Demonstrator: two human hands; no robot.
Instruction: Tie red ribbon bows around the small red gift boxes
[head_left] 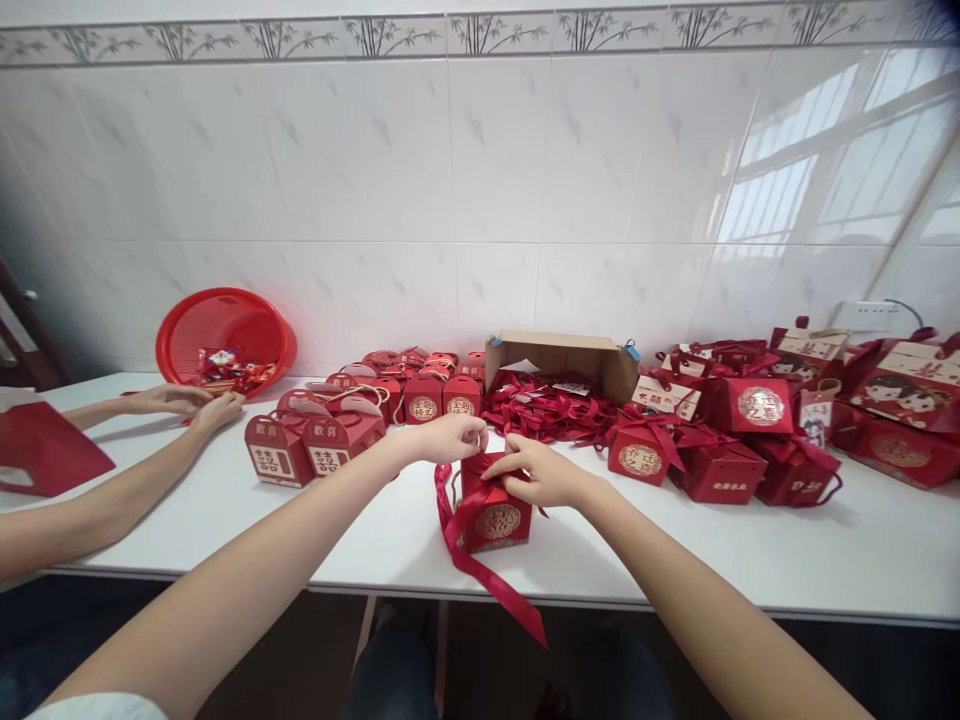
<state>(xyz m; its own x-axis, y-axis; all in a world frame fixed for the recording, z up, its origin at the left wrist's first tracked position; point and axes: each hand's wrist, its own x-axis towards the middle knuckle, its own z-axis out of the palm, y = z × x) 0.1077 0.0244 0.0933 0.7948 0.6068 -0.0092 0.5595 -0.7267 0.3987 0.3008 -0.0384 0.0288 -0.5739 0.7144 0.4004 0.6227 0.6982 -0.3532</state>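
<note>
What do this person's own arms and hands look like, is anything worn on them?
The left hand and right hand are bare: no gloves, rings or watch show. Both forearms are uncovered as well. The only clothing in view is the edge of a white sleeve on the left upper arm.
</note>
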